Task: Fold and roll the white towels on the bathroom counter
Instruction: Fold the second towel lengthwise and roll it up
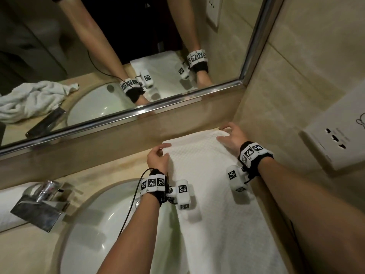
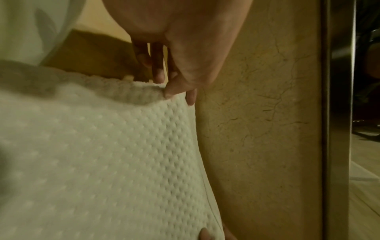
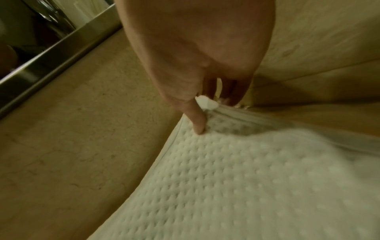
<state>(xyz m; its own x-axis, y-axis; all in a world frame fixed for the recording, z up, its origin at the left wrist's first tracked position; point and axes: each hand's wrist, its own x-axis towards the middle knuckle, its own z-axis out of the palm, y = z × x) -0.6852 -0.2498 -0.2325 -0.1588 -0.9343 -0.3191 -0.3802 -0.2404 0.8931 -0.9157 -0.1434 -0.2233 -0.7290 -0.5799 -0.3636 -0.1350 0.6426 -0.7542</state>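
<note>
A white waffle-weave towel (image 1: 207,175) lies lengthwise on the counter to the right of the sink, its near part hanging over the basin's rim. My left hand (image 1: 163,152) holds the far left corner; in the left wrist view the thumb and fingers (image 2: 170,92) pinch that corner of the towel (image 2: 115,146). My right hand (image 1: 227,133) is at the far right corner by the backsplash. There the thumb (image 3: 198,123) presses on top of the towel (image 3: 246,178) and the fingers curl behind its hem, where a small white tag shows.
The sink (image 1: 102,230) and chrome faucet (image 1: 41,204) lie to the left, with another white towel (image 1: 7,210) behind the faucet. The mirror (image 1: 118,56) reflects a crumpled towel. A wall socket panel (image 1: 335,143) is on the right wall close to the towel.
</note>
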